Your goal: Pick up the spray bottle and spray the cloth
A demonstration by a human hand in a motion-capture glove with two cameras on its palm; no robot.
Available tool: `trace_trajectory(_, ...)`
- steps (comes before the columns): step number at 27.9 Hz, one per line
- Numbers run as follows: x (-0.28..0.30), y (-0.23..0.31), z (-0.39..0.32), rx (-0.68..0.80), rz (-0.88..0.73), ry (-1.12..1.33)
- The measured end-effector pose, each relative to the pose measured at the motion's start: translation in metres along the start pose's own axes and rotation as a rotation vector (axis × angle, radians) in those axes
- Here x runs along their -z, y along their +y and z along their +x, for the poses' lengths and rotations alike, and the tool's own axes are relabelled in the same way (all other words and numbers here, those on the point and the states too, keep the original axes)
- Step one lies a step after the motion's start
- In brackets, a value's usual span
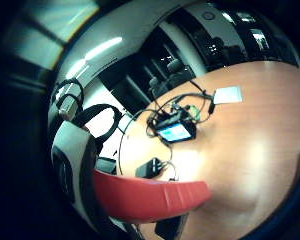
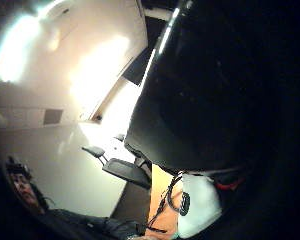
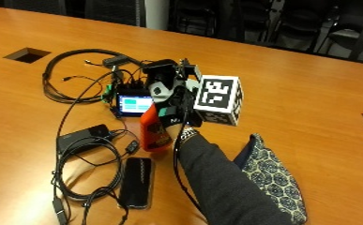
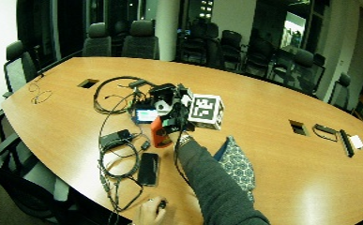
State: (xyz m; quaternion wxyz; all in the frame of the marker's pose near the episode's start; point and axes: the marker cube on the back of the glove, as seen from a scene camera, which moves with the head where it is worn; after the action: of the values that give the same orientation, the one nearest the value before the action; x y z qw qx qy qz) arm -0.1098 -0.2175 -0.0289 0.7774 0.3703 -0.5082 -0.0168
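Right hand (image 3: 171, 110) has its fingers wrapped round the red spray bottle (image 3: 153, 129), which stands upright on the wooden surface (image 3: 306, 93). Patterned cloth (image 3: 271, 173) lies near, beside the sleeve.

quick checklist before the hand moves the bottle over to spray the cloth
1. Bottle in hand: ok. The gloved right hand holds the red spray bottle, seemingly near its top.
2. Bottle upright: ok.
3. Bottle clear of table: cannot tell.
4. Cloth within reach: ok. The patterned cloth lies beside the forearm.
5. Nozzle aimed at cloth: cannot tell, hidden by the hand.
6. Electronics near spray: not ok. A lit screen device and phone lie close by.
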Motion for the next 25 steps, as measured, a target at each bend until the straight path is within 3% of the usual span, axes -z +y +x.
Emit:
trace_trajectory(6,0.000,0.003,0.021,-0.077,0.025,-0.019)
trace_trajectory(25,-0.015,0.004,0.000,0.002,-0.037,0.017)
